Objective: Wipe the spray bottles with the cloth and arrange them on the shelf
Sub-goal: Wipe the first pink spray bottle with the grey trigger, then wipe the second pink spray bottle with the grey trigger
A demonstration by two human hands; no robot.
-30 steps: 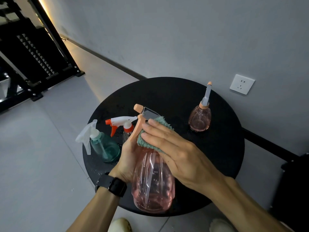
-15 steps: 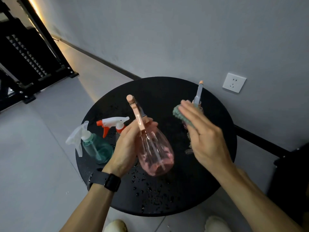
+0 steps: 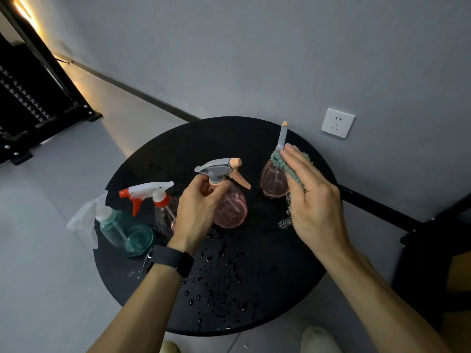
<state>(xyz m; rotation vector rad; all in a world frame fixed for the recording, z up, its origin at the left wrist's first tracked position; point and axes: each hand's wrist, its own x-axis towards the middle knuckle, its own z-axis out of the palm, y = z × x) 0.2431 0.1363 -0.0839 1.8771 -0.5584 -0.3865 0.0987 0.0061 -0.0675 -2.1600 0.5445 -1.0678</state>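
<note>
A pink spray bottle (image 3: 230, 207) with a grey and peach trigger stands upright on the round black table (image 3: 224, 296). My left hand (image 3: 196, 212) grips its neck. My right hand (image 3: 311, 197) holds a green cloth (image 3: 283, 164) against a second pink bottle (image 3: 274, 182) with a tall thin nozzle at the table's far right. A clear bottle (image 3: 163, 210) with a white and orange trigger and a teal bottle (image 3: 125, 233) with a clear trigger stand at the table's left edge.
Water drops lie scattered over the near part of the table. A black shelf frame (image 3: 33, 98) stands on the floor at the far left. A wall socket (image 3: 337, 122) is on the grey wall behind. Dark furniture (image 3: 433, 263) stands to the right.
The pink bottle went from tilted in the air to upright on the table, still in my left hand. My right hand carried the cloth right, onto the thin-nozzle bottle.
</note>
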